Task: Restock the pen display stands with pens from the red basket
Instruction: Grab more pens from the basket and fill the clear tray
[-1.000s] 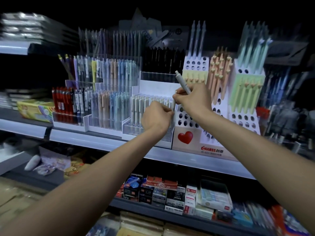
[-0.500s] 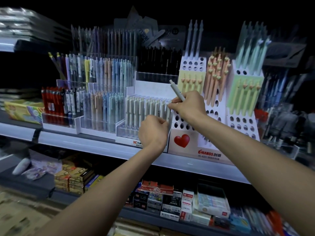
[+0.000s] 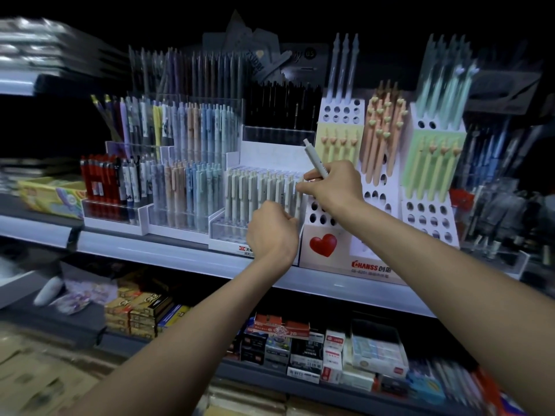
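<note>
Shelf (image 3: 180, 253) stands crowd both hands: right hand (image 3: 333, 183) pinches a grey pen (image 3: 315, 159); left hand (image 3: 271, 232) fisted.

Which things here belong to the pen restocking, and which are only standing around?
In the job:
right hand
grey pen it holds
left hand
clear stand of pale pens

Standing around:
heart-print stand
black pens
red pens
boxes on the lower shelf

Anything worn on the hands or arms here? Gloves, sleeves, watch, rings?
Nothing visible. The left hand and right hand are bare, no gloves. Both forearms are uncovered to the frame edge, so no sleeves show. No watch, bracelet or markings at either wrist. Rings can't be ruled out; the fingers are curled away.
</note>
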`<state>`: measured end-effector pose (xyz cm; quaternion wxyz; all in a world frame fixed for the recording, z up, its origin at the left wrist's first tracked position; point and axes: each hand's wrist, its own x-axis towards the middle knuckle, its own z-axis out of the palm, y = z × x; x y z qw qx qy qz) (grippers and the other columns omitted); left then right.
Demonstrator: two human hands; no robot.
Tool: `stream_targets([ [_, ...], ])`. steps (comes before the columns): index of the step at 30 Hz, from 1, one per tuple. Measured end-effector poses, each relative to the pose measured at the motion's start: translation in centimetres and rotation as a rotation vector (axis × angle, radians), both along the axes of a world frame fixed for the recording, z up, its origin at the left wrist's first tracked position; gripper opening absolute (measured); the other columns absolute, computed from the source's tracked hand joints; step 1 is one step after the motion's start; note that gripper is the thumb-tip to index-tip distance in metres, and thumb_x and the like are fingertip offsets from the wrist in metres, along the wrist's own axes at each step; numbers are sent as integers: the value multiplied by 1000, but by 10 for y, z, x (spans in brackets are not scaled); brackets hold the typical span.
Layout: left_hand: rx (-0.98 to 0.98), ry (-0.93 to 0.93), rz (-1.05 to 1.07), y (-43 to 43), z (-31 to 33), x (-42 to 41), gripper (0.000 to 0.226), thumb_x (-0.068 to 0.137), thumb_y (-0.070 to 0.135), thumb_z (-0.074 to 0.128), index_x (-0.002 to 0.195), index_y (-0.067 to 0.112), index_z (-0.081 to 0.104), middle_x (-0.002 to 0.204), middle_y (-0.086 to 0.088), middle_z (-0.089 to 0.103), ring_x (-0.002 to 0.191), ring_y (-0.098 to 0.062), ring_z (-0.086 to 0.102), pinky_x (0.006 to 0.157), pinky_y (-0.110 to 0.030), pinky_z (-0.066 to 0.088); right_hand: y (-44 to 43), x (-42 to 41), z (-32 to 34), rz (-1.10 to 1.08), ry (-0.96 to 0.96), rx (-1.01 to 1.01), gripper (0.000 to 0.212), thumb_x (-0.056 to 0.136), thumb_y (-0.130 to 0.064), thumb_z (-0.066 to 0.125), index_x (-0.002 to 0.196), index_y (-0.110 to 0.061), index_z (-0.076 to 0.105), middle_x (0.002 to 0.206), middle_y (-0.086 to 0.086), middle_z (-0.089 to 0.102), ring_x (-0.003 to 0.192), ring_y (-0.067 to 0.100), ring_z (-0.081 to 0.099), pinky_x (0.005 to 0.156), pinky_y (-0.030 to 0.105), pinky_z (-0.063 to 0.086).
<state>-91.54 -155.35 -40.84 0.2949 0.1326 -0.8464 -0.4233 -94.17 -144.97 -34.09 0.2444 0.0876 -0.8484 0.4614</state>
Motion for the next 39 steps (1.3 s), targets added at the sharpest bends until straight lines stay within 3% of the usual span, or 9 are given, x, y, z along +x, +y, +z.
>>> stream_targets([
  [7, 11, -10, -26, -18, 8, 24, 13, 89, 24, 75, 80, 17, 80, 77, 0, 75, 74, -23, 69, 62, -29, 48, 9, 32, 5, 16, -44, -84, 16, 90, -34, 71, 96, -20, 64, 72, -1, 66, 47, 14, 51, 50, 28, 44],
  [10, 73, 14, -157, -30, 9, 37, 16, 87, 29, 79, 74, 19, 80, 81, 8, 77, 81, -16, 73, 76, -37, 59, 7, 54, 5, 101, -43, -46, 14, 96, -36, 61, 101, -24, 58, 76, 0, 61, 49, 16, 45, 50, 28, 39],
  [14, 78, 75, -251, -40, 7, 62, 17, 85, 37, 78, 70, 28, 78, 70, 13, 72, 70, -19, 70, 78, -44, 61, -5, 75, 1, 163, 10, -8, 11, 107, -33, 47, 104, -25, 56, 86, 5, 53, 50, 17, 42, 44, 28, 39],
  [17, 71, 117, -324, -45, 7, 80, 19, 83, 47, 72, 80, 30, 80, 71, 12, 73, 72, -16, 70, 78, -41, 60, -22, 87, 0, 210, 4, -66, 20, 105, -37, 53, 103, -23, 67, 104, 14, 62, 72, 25, 57, 71, 46, 58],
  [23, 195, 203, -447, -62, 10, 104, 14, 95, 21, 70, 96, 14, 81, 85, 0, 77, 83, -22, 71, 82, -39, 56, -50, 102, -1, 363, -77, -195, 21, 105, -28, 59, 108, -16, 76, 118, 14, 72, 113, 28, 64, 98, 40, 51],
  [26, 153, 216, -407, -77, 4, 100, 19, 91, 33, 65, 85, 22, 79, 80, 7, 75, 79, -14, 70, 79, -39, 54, -59, 100, -4, 411, -85, -183, 22, 105, -26, 59, 111, -15, 77, 105, 4, 74, 91, 12, 64, 69, 11, 48],
  [29, 119, 222, -419, -89, -3, 97, 24, 88, 33, 64, 78, 13, 73, 70, -1, 71, 69, -20, 65, 74, -47, 54, -66, 96, -9, 421, -100, -137, 26, 103, -28, 61, 105, -8, 77, 80, 7, 61, 62, 5, 49, 53, 13, 39],
  [34, 76, 209, -311, -105, -10, 85, 25, 83, 38, 74, 66, 19, 73, 67, 5, 73, 71, -16, 71, 75, -47, 58, -79, 83, -8, 407, 17, -251, 4, 93, -21, 77, 93, -21, 73, 83, 4, 70, 75, 14, 63, 67, 23, 52],
  [39, -17, 195, -191, -122, -6, 66, 26, 84, 39, 81, 63, 25, 75, 70, 17, 74, 70, -3, 70, 71, -39, 59, -92, 66, -2, 276, 233, -166, 9, 86, -27, 83, 89, -20, 79, 79, -6, 76, 78, 11, 73, 78, 37, 63],
])
